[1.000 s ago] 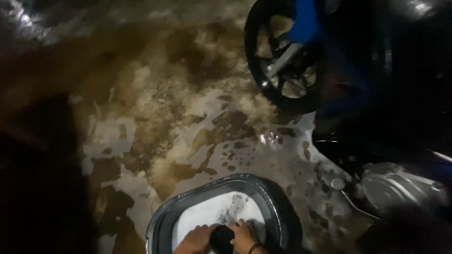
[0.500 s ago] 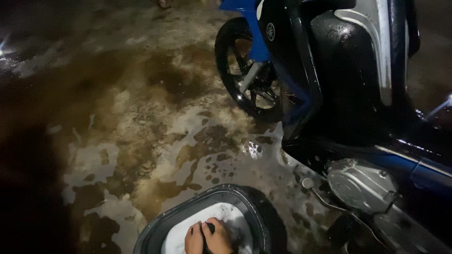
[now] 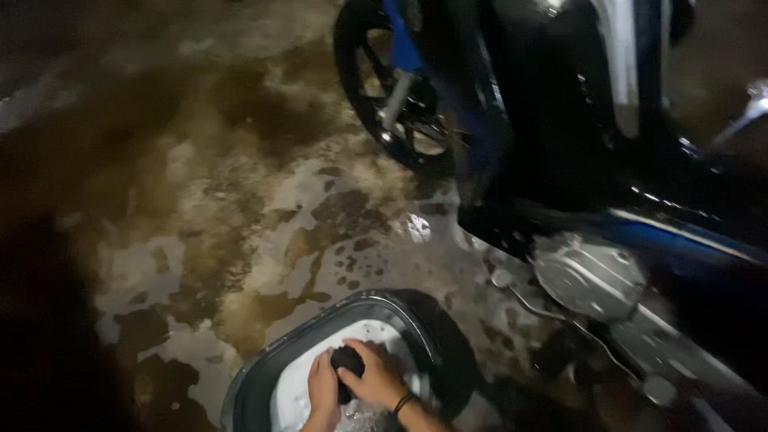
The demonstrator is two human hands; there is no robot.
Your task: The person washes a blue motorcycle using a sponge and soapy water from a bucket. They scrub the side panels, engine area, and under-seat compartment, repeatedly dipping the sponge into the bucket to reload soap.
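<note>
Both my hands are inside a dark grey basin (image 3: 264, 376) of white soapy water at the bottom of the view. My left hand (image 3: 322, 392) and my right hand (image 3: 376, 378) squeeze a dark sponge or cloth (image 3: 346, 362) between them, just above the foam. A dark band circles my right wrist.
A blue and black motorcycle (image 3: 560, 144) stands at the right, its front wheel (image 3: 396, 92) at top centre and its silver engine cover (image 3: 590, 276) close to the basin. The concrete ground (image 3: 240, 216) is wet and patched with soap foam. The left side lies in dark shadow.
The view has shifted, so the motorcycle looms closer and the basin sits more central. My hands stay in the basin, still clasped on the dark sponge.
</note>
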